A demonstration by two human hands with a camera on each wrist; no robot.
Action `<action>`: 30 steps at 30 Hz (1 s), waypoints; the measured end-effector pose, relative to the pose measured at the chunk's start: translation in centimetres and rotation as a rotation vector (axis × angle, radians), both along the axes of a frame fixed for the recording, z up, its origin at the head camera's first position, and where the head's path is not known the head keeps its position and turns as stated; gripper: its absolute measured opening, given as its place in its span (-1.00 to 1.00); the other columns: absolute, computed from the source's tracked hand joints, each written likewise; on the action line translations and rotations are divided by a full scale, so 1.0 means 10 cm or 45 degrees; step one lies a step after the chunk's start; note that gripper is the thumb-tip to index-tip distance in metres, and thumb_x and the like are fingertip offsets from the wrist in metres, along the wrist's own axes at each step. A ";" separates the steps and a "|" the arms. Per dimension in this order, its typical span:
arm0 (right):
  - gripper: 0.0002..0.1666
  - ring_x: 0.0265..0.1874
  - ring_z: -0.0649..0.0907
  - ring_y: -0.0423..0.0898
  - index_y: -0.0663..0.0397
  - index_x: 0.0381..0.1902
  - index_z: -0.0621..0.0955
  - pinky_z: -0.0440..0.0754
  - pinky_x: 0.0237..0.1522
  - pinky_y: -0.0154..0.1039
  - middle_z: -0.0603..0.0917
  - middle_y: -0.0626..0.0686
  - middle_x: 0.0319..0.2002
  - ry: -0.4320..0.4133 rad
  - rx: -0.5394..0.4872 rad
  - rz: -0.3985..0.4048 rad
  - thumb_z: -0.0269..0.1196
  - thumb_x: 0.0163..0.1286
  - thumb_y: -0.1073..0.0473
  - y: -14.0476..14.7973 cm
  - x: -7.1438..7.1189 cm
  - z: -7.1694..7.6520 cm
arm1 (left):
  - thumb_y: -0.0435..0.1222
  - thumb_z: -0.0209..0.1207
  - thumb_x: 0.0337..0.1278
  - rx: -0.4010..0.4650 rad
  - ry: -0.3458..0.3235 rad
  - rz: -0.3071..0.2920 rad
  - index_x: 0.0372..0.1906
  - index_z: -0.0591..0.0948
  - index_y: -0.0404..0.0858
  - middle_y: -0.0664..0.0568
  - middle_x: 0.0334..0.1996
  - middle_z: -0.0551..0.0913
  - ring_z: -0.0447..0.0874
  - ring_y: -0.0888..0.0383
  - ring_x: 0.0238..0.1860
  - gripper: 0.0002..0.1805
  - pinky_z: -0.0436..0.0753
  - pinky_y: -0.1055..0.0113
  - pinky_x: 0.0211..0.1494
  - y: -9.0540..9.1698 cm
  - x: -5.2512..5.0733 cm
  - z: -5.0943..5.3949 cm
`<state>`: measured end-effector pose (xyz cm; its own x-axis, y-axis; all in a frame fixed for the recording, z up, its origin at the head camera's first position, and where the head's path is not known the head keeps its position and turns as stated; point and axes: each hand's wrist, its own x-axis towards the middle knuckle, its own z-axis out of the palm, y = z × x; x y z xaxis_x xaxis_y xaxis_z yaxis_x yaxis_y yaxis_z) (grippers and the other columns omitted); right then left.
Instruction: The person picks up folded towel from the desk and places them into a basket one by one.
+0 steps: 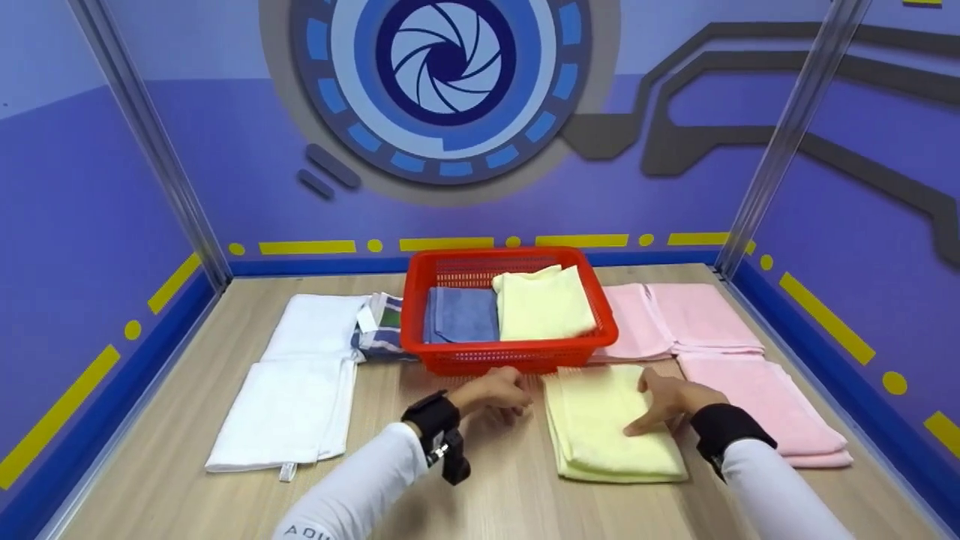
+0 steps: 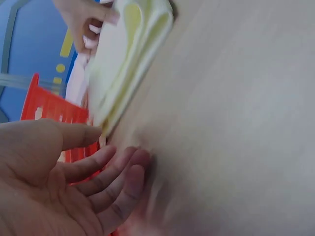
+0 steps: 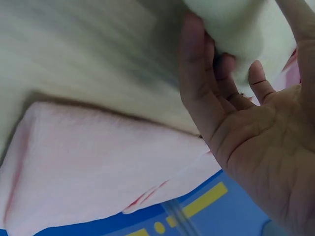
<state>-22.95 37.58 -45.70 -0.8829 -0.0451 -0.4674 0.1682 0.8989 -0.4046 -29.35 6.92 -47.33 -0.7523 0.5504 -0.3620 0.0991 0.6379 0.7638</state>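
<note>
A folded yellow cloth [image 1: 611, 427] lies on the table in front of the red basket [image 1: 514, 358]. My right hand [image 1: 675, 401] is at its right side, thumb over the top; in the right wrist view the bent fingers [image 3: 194, 64] are beside the edge of the cloth [image 3: 231, 24]. To the left of the cloth, my left hand [image 1: 499, 394] hovers with loosely bent fingers and holds nothing; the left wrist view shows its palm [image 2: 54, 172] and the layered edge of the cloth [image 2: 140, 49]. Inside the basket are a blue cloth [image 1: 465, 315] and another yellow cloth [image 1: 544, 307].
Folded white cloths [image 1: 281, 412] lie at the left, with a striped cloth [image 1: 386, 330] between them and the basket. Folded pink cloths [image 1: 761, 405] lie at the right, some behind my right hand. Walls with metal posts [image 1: 780, 135] enclose the table's back and sides.
</note>
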 end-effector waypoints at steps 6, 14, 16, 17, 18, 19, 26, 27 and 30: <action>-0.22 -0.49 0.67 0.02 0.20 0.06 0.33 0.77 -0.37 -0.05 0.52 0.24 -0.22 0.001 -0.133 0.024 0.57 0.14 0.00 -0.33 -0.05 -0.06 | -0.09 0.29 0.29 -0.123 0.217 0.107 -0.66 0.51 -0.18 0.02 -0.72 0.55 0.82 -0.18 -0.37 -0.56 0.74 0.11 -0.38 0.17 0.08 -0.04; -0.65 -0.54 0.68 -0.05 0.31 -0.03 0.37 0.76 -0.46 -0.16 0.55 0.17 -0.34 -0.015 -0.500 -0.067 0.27 0.43 0.23 -0.50 -0.10 -0.05 | 0.03 0.48 -0.01 -0.497 0.514 0.247 -0.77 0.26 -0.05 0.14 -0.72 0.23 0.29 0.16 -0.60 -0.37 0.21 0.28 -0.42 0.08 0.03 -0.05; -0.73 -0.58 0.70 -0.06 0.37 -0.17 0.46 0.77 -0.46 -0.14 0.59 0.14 -0.44 -0.031 -0.498 -0.128 0.24 0.46 0.21 -0.52 -0.12 -0.05 | 0.02 0.51 -0.04 -0.526 0.534 0.266 -0.75 0.30 -0.07 0.12 -0.69 0.29 0.32 0.14 -0.57 -0.39 0.24 0.26 -0.41 0.03 0.02 -0.05; -0.72 -0.61 0.71 -0.08 0.39 -0.26 0.52 0.78 -0.46 -0.13 0.60 0.12 -0.50 -0.038 -0.478 -0.145 0.24 0.46 0.19 -0.54 -0.13 -0.05 | 0.01 0.52 -0.06 -0.538 0.549 0.269 -0.74 0.33 -0.08 0.11 -0.67 0.35 0.38 0.12 -0.54 -0.41 0.29 0.25 -0.41 0.01 0.02 -0.05; -0.67 -0.64 0.71 -0.10 0.39 -0.35 0.56 0.77 -0.46 -0.14 0.61 0.10 -0.58 -0.051 -0.453 -0.162 0.24 0.47 0.16 -0.56 -0.14 -0.05 | 0.00 0.53 -0.08 -0.540 0.564 0.270 -0.73 0.35 -0.09 0.09 -0.64 0.40 0.44 0.10 -0.51 -0.43 0.33 0.23 -0.40 -0.01 0.02 -0.05; -0.63 -0.67 0.70 -0.12 0.37 -0.44 0.60 0.77 -0.47 -0.15 0.61 0.08 -0.62 -0.057 -0.425 -0.167 0.25 0.46 0.13 -0.58 -0.14 -0.06 | -0.02 0.53 -0.09 -0.536 0.574 0.271 -0.72 0.37 -0.10 0.06 -0.61 0.46 0.49 0.08 -0.48 -0.45 0.37 0.21 -0.38 -0.03 0.02 -0.05; -0.62 -0.73 0.65 -0.19 0.21 -0.58 0.66 0.73 -0.53 -0.24 0.61 0.02 -0.70 -0.024 -0.336 -0.192 0.38 0.35 0.08 -0.66 -0.18 -0.15 | -0.11 0.50 -0.05 -0.518 0.515 0.230 -0.78 0.40 -0.09 0.09 -0.68 0.46 0.47 0.10 -0.51 -0.49 0.30 0.25 -0.41 -0.09 0.02 0.00; -0.64 -0.74 0.65 -0.19 0.19 -0.60 0.65 0.72 -0.54 -0.26 0.61 0.02 -0.70 -0.024 -0.346 -0.210 0.40 0.33 0.09 -0.65 -0.19 -0.16 | -0.11 0.50 -0.04 -0.508 0.505 0.220 -0.78 0.40 -0.08 0.11 -0.70 0.42 0.43 0.12 -0.53 -0.49 0.27 0.27 -0.42 -0.08 0.02 0.00; -0.68 -0.74 0.64 -0.20 0.14 -0.59 0.61 0.71 -0.56 -0.28 0.61 0.01 -0.69 -0.029 -0.412 -0.227 0.40 0.31 0.13 -0.52 -0.17 -0.13 | -0.11 0.47 0.01 -0.483 0.483 0.177 -0.78 0.38 -0.06 0.14 -0.73 0.37 0.38 0.16 -0.57 -0.49 0.28 0.29 -0.42 0.02 -0.01 0.00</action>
<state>-24.62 32.42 -47.00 -0.8796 -0.0402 -0.4740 0.3232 0.6806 -0.6575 -29.45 7.15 -47.30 -0.9247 0.3205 -0.2052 0.2180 0.8881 0.4047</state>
